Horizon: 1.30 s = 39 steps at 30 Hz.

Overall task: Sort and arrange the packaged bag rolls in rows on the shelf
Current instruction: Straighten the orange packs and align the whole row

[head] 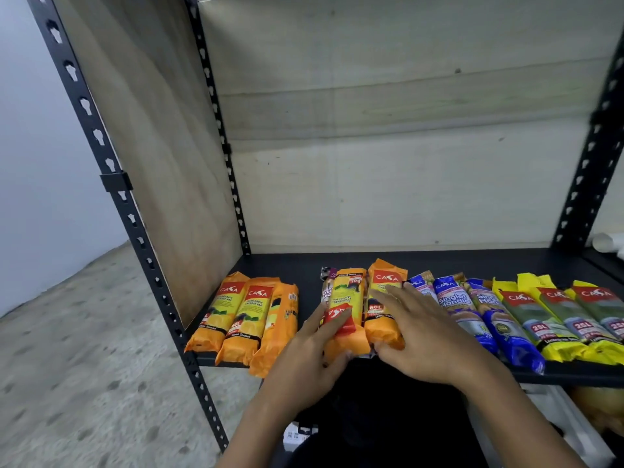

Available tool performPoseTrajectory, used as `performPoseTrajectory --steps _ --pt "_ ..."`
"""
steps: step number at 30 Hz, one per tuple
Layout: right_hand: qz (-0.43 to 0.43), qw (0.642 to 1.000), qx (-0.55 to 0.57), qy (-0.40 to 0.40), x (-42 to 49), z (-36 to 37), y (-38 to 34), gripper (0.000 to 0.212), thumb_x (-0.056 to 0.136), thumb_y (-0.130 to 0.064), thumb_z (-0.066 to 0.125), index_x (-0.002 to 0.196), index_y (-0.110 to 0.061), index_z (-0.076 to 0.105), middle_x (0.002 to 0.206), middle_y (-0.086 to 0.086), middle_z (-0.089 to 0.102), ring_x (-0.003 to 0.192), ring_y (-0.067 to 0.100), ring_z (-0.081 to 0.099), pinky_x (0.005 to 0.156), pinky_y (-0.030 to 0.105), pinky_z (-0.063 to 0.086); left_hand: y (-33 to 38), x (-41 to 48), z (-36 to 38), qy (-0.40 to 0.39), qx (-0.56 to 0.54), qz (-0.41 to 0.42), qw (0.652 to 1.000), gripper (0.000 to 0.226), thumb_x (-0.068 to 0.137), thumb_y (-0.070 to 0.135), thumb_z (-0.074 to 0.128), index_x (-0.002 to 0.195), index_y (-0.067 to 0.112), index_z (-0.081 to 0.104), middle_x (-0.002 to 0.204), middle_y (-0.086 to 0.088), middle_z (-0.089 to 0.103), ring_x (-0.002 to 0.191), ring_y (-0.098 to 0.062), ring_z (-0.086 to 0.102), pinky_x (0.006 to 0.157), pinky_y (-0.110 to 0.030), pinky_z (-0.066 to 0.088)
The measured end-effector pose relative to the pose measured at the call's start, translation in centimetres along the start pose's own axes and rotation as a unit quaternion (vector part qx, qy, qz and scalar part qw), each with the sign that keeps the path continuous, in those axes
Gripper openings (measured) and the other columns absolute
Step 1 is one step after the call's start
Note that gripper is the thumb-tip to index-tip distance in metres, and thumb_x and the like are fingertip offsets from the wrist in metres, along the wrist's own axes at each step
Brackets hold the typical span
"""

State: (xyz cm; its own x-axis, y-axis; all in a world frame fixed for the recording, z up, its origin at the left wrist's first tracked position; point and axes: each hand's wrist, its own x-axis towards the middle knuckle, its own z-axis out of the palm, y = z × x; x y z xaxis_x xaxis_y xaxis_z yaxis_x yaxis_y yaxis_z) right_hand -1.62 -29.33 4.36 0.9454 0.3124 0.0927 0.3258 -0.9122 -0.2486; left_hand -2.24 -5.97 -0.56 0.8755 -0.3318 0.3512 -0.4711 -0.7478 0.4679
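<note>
Orange is clearly the colour being sorted right now. The left hand (310, 352) has its fingers wrapped round the near end of an upside-down orange pack (347, 298), whose red logo faces the person instead of the back wall. Everything else I'll place off that pack.

Touching it on the right is a second orange pack (386, 282) with its logo the right way up. The right hand (425, 329) lies over this one with fingers stretched out flat and the thumb tucked at the near end, so it looks more like pressing than a real grab. Further right come the blue packs (452, 295), then the yellow packs (553, 312), both already in tidy rows. Off to the left, across a gap of bare shelf (304, 265), sit three orange packs (243, 312) side by side. Just behind it on the left, a dark pack (327, 285) pokes out, mostly hidden, so I can't tell what it is.

My guess is the blue and yellow rows are done and the orange row is mid-build. The next move probably calls for spinning the held pack round so the logo matches the others. After that, both middle packs want sliding left to close the gap. The wrappers look slick, so a firm grip would help, and that dark pack needs its own spot.
</note>
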Motion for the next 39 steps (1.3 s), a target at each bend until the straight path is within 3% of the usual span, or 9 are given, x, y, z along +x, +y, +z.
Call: performPoseTrajectory --steps 3,10,15,19,22,25,29,33,39 --pt "-0.032 0.999 -0.009 -0.01 -0.6 -0.6 -2.2 0.097 0.09 -0.052 0.052 0.143 -0.053 -0.029 0.163 -0.011 -0.023 0.148 0.02 -0.025 0.119 0.049 -0.009 -1.4 -1.3 -1.7 0.031 -0.03 -0.001 0.999 0.066 0.094 0.053 0.054 0.149 0.057 0.016 0.162 0.02 0.014 0.147 0.001 0.014 0.111 -0.023 0.03" --pt "-0.197 0.978 0.031 0.064 -0.2 4.7 -12.7 0.086 0.094 -0.051 0.056 0.157 -0.028 0.002 0.166 0.0 0.005 0.152 0.019 -0.007 0.122 0.04 0.003 -9.1 -3.4 -6.4 0.165 0.077 -0.109 0.977 0.044 0.087 0.005 0.06 0.123 0.029 0.066 0.141 0.002 0.052 0.125 -0.016 0.051 0.092 -0.032 0.048" --pt "-0.161 0.979 -0.124 0.03 3.3 9.3 -15.1 0.101 0.089 -0.05 0.064 0.157 -0.012 0.0 0.163 0.023 0.004 0.149 0.047 -0.001 0.118 0.061 -0.006 -13.2 -4.7 -6.9 0.11 0.152 -0.163 0.969 0.034 0.095 0.035 0.058 0.129 0.038 0.062 0.147 -0.002 0.048 0.135 -0.031 0.043 0.102 -0.05 0.047" --pt "-0.158 0.975 -0.144 0.06 4.6 10.1 -15.4 0.062 0.092 -0.025 0.063 0.147 -0.009 0.036 0.145 0.027 0.039 0.129 0.052 0.041 0.115 0.064 0.018 -13.8 -5.5 -6.5 0.107 0.123 -0.152 0.975 0.04 0.095 0.051 0.051 0.133 0.042 0.058 0.151 -0.001 0.043 0.138 -0.027 0.04 0.101 -0.043 0.048" --pt "-0.181 0.972 -0.104 0.107 5.1 8.7 -15.0 0.036 0.086 -0.01 0.066 0.122 -0.012 0.061 0.117 0.016 0.058 0.106 0.039 0.059 0.099 0.052 0.047 -13.9 -5.6 -6.2 0.124 0.116 -0.14 0.975 0.044 0.093 0.056 0.045 0.132 0.041 0.059 0.149 -0.001 0.044 0.137 -0.027 0.042 0.098 -0.044 0.051" --pt "-0.196 0.97 -0.052 0.131 5.6 5.2 -15.0 0.016 0.093 -0.01 0.057 0.105 -0.017 0.063 0.1 0.004 0.058 0.089 0.024 0.059 0.064 0.034 0.046 -14.2 -5.6 -5.9 0.133 0.105 -0.139 0.976 0.045 0.093 0.058 0.041 0.132 0.042 0.058 0.149 0.002 0.042 0.136 -0.024 0.043 0.095 -0.044 0.054" --pt "-0.23 0.969 -0.053 0.078 5.7 3.3 -14.5 0.026 0.094 -0.023 0.052 0.12 -0.023 0.054 0.118 0.002 0.053 0.104 0.024 0.054 0.071 0.04 0.053 -14.4 -5.8 -5.7 0.141 0.101 -0.137 0.975 0.047 0.092 0.061 0.038 0.131 0.044 0.057 0.148 0.005 0.041 0.133 -0.021 0.045 0.093 -0.042 0.055" --pt "-0.212 0.965 -0.135 -0.07 4.2 5.8 -14.4 0.08 0.08 -0.06 0.068 0.142 -0.023 0.033 0.146 0.007 0.033 0.129 0.035 0.04 0.105 0.054 0.039 -14.3 -5.8 -5.6 0.154 0.094 -0.132 0.975 0.047 0.092 0.06 0.039 0.131 0.043 0.059 0.147 0.004 0.043 0.136 -0.021 0.042 0.095 -0.042 0.054" --pt "-0.242 0.952 -0.17 0.085 5.2 7.3 -14.4 0.046 0.085 -0.009 0.067 0.125 -0.015 0.046 0.124 0.011 0.05 0.102 0.036 0.058 0.071 0.043 0.053 -14.4 -6.0 -5.3 0.165 0.093 -0.13 0.973 0.048 0.092 0.061 0.037 0.131 0.043 0.058 0.148 0.004 0.041 0.138 -0.02 0.039 0.094 -0.041 0.054"
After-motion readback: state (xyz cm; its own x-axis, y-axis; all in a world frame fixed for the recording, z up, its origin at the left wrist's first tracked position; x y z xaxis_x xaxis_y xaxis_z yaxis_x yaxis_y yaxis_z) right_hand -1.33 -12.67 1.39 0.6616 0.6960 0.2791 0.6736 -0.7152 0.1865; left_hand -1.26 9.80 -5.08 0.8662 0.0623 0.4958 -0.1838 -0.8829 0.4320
